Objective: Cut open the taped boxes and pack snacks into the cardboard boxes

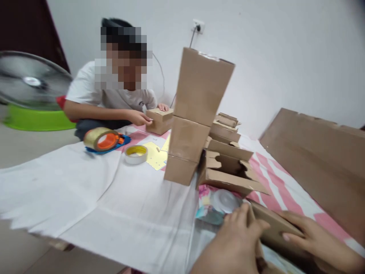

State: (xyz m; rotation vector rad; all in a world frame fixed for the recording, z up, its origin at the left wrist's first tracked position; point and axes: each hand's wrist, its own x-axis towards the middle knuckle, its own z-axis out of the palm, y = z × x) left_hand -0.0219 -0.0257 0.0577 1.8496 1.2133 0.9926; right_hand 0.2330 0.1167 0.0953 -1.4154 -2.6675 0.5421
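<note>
And on the head view I've got left grip (236, 240) and right grip (312, 236) both clamped on the cardboard box (270, 220), low at right, just beside the lidded packet (210, 213), box stack (188, 139) beyond!

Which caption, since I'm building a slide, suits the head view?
Left hand and right hand hold a cardboard box near three stacked boxes; across the cloth, a co-worker handles another box.
</note>
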